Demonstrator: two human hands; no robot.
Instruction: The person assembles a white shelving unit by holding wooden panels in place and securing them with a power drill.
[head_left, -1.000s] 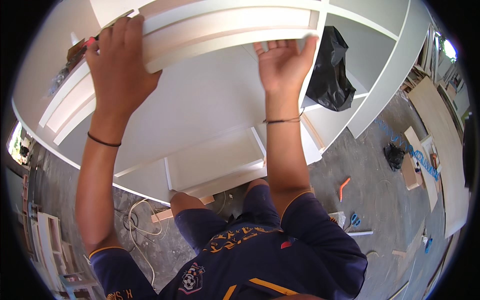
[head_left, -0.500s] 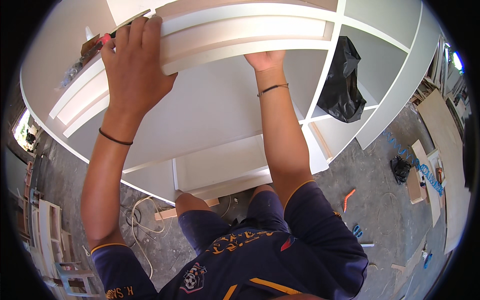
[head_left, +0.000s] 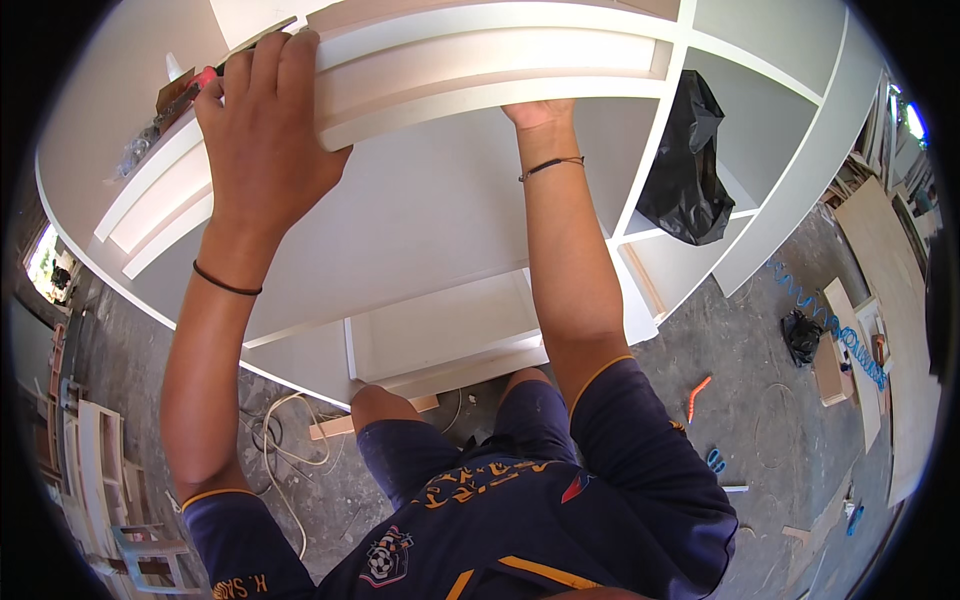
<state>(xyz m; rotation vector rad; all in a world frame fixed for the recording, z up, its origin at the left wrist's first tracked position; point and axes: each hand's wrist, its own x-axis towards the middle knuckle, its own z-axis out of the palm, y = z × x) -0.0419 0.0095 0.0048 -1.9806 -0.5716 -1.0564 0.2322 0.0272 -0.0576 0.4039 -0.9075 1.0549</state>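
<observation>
A white cabinet point(head_left: 440, 190) stands in front of me, with a long white shelf front point(head_left: 490, 65) across its upper part that has a recessed groove. My left hand point(head_left: 265, 140) is wrapped round this shelf front, fingers over its top edge and thumb at its lower edge. My right hand point(head_left: 540, 112) reaches up beneath the same shelf front from inside the cabinet. Only its heel and wrist show; the fingers are hidden behind the board. Just beyond my left fingertips, a red-handled tool point(head_left: 203, 78) lies on the cabinet top.
A black plastic bag point(head_left: 690, 165) hangs in the right compartments. On the grey floor lie an orange curved piece point(head_left: 698, 395), blue scissor-like handles point(head_left: 715, 460) and a pale cable point(head_left: 268, 440). A blue coiled hose point(head_left: 850, 345) and plywood sheets point(head_left: 880, 280) are at right.
My right hand has shifted slightly to the right under the shelf front. My left hand keeps its hold, with only a tiny shift leftward in view.
</observation>
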